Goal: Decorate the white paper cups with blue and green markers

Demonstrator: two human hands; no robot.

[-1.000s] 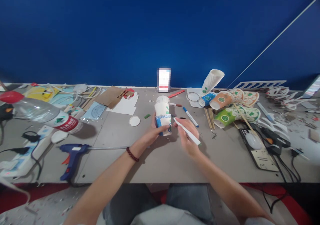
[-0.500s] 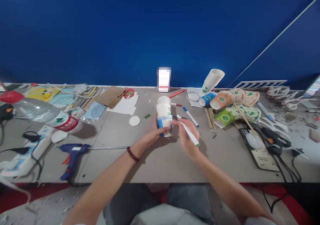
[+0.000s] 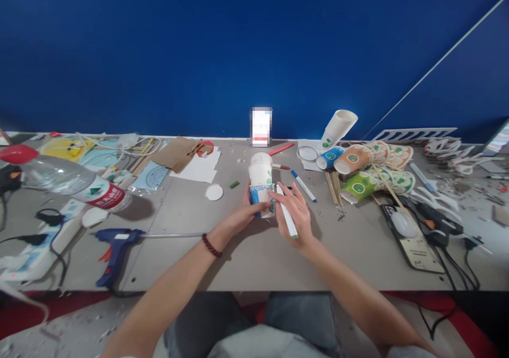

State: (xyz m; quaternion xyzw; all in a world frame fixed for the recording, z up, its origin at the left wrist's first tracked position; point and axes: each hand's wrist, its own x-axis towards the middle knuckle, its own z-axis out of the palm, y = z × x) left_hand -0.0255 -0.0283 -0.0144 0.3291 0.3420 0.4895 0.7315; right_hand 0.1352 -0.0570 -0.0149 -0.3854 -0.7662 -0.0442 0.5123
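Observation:
My left hand [image 3: 243, 216] grips a paper cup [image 3: 261, 184] from its left side; the cup is white with a blue patterned band and green marks and stands on the grey table [image 3: 246, 252]. My right hand [image 3: 295, 216] holds a white marker [image 3: 287, 218] with a green end, its tip against the cup's blue band. The right fingers lie partly spread against the cup's right side. A dark bead bracelet [image 3: 210, 245] sits on my left wrist.
A blue marker [image 3: 303, 185] and a red marker [image 3: 280, 149] lie just behind the cup. Coloured paper cups [image 3: 358, 164] and wooden sticks [image 3: 333, 187] lie to the right. At the left are a blue glue gun [image 3: 115, 246], a water bottle [image 3: 63, 179] and a power strip [image 3: 35, 246].
My right hand has moved left to the cup and swung the marker more upright, its tip now on the blue band. The left hand and the cup have stayed put.

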